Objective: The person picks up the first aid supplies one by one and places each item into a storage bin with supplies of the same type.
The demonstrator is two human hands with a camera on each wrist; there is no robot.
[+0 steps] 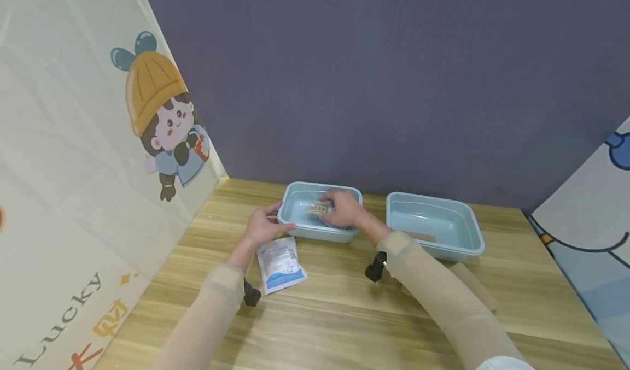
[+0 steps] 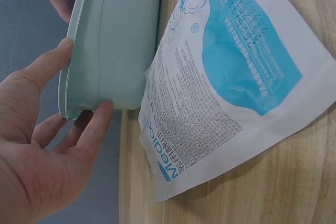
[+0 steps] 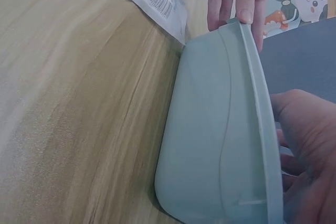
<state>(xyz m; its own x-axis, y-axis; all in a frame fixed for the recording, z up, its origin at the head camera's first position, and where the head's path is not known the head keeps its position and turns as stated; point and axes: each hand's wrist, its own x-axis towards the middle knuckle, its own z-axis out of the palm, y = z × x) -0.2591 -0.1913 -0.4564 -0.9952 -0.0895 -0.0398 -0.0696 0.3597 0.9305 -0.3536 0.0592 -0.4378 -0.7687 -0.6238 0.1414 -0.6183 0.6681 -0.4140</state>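
A light blue plastic tub [image 1: 315, 233] stands at the back left of the table. At its left corner my left hand [image 1: 261, 227] holds the rim, thumb over the front edge and fingers at the left end. My right hand [image 1: 344, 208] reaches into the tub and grips a small clear packet of thin wooden sticks [image 1: 320, 209], perhaps cotton swabs. The tub's wall hides the packet in both wrist views. In front of the tub lies a white and blue medical pouch [image 1: 282, 264], printed side up, near my left wrist.
A second light blue tub [image 1: 438, 222] stands to the right, with a brown strip visible at its near side. A flat brown cardboard piece [image 1: 473, 286] lies partly under my right forearm. A dark wall [image 1: 374, 86] rises behind the table.
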